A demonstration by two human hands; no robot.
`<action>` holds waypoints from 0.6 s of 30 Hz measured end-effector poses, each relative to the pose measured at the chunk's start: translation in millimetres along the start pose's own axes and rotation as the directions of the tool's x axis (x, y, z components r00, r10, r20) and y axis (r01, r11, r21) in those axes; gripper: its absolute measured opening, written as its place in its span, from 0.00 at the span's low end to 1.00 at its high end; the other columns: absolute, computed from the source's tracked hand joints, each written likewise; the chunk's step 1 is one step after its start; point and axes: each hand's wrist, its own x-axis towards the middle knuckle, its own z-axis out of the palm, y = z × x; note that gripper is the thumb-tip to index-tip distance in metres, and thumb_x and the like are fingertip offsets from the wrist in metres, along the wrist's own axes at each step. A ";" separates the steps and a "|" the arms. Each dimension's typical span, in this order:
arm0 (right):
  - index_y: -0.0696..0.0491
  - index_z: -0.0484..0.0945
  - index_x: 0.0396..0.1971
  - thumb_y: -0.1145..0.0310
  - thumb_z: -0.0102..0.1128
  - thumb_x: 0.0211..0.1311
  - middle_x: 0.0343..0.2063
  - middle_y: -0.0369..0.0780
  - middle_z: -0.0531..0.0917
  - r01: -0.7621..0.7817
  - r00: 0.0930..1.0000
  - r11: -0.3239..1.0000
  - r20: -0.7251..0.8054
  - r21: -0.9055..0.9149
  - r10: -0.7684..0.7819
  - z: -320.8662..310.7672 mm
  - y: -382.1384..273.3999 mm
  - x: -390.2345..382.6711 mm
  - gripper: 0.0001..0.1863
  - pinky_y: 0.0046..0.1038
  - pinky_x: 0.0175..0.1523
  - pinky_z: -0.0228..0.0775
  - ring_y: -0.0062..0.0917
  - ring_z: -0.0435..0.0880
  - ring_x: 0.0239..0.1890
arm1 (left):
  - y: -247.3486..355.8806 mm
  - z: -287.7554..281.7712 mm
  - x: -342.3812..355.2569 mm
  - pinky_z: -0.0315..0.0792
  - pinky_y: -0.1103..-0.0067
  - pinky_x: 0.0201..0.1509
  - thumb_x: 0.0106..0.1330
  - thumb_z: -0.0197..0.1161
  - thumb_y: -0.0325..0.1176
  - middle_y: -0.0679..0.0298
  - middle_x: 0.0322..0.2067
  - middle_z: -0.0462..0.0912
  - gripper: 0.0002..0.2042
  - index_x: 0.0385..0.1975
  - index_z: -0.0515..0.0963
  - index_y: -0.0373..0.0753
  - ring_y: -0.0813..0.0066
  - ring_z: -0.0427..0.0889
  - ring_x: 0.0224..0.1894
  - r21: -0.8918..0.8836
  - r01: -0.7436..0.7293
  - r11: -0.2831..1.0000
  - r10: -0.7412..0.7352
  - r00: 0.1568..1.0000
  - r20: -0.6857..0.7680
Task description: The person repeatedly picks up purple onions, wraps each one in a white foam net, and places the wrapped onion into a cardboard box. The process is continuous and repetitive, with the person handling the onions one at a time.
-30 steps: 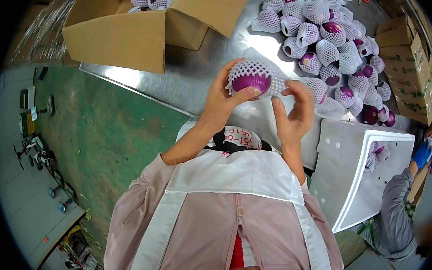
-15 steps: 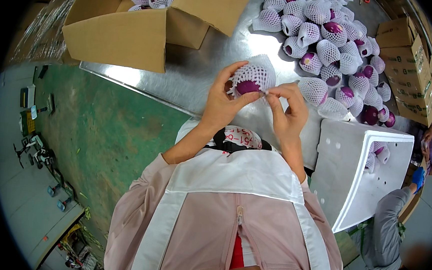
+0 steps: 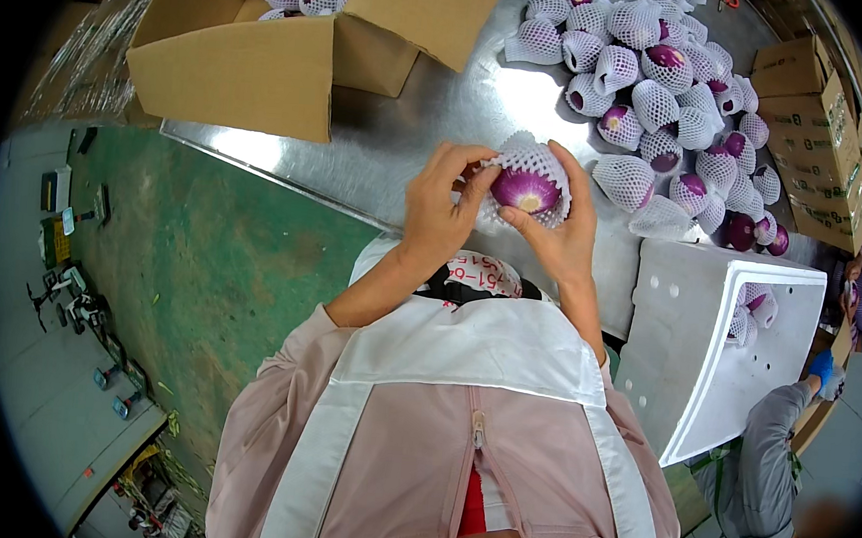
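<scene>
A red onion, its pale end showing, sits in a white foam net sleeve above the near edge of the steel table. My left hand is closed on the sleeve at its left, fingertips bent in. My right hand wraps the onion from the right, its thumb across the lower front. Just right of them lie a netted onion and a loose-looking sleeve, part of a pile of netted onions at the back right.
An open cardboard box holds netted onions at back left. A white foam box stands at my right, netted onions inside. Cartons are stacked farther right. A co-worker's blue-gloved hand and grey sleeve are at the right rim.
The onion has turned, exposing its pale end in the sleeve. My right hand has moved up around it; my left fingers have shifted toward its left side. The co-worker's arm has moved.
</scene>
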 end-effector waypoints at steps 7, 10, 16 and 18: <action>0.59 0.67 0.54 0.66 0.75 0.41 0.42 0.45 0.79 -0.097 0.995 0.995 -0.025 -0.004 0.097 -1.5 -5.8 0.4 0.38 0.26 0.50 0.72 0.28 0.80 0.44 | -11.9 -1.8 -4.1 0.70 0.85 0.35 0.64 0.59 0.32 0.67 0.34 0.76 0.09 0.42 0.75 0.38 0.80 0.75 0.35 -0.107 0.078 0.991 -0.072 0.996 0.056; 0.59 0.69 0.51 0.65 0.71 0.47 0.41 0.45 0.79 -0.216 0.976 0.968 0.000 0.127 0.218 -3.9 -2.7 -0.7 0.31 0.26 0.44 0.75 0.26 0.81 0.41 | -11.3 -5.1 3.0 0.69 0.82 0.43 0.68 0.52 0.40 0.66 0.42 0.73 0.16 0.51 0.71 0.40 0.79 0.74 0.41 -0.342 0.233 0.910 -0.196 0.970 0.141; 0.58 0.71 0.46 0.55 0.59 0.60 0.37 0.46 0.80 -0.540 0.833 0.819 0.261 0.195 0.487 -4.9 -1.8 0.2 0.23 0.29 0.23 0.73 0.25 0.82 0.28 | -23.6 7.1 0.7 0.69 0.70 0.55 0.69 0.42 0.55 0.61 0.52 0.70 0.27 0.59 0.63 0.40 0.72 0.71 0.53 -0.640 0.654 0.403 -0.312 0.756 0.576; 0.57 0.72 0.44 0.54 0.58 0.58 0.35 0.45 0.80 -0.369 0.913 0.902 0.094 -0.225 0.397 -2.2 -17.1 1.7 0.23 0.31 0.32 0.73 0.33 0.81 0.32 | -25.0 13.1 -2.0 0.72 0.68 0.55 0.68 0.42 0.57 0.60 0.51 0.72 0.29 0.57 0.64 0.40 0.70 0.74 0.52 -0.662 0.716 0.221 -0.313 0.695 0.647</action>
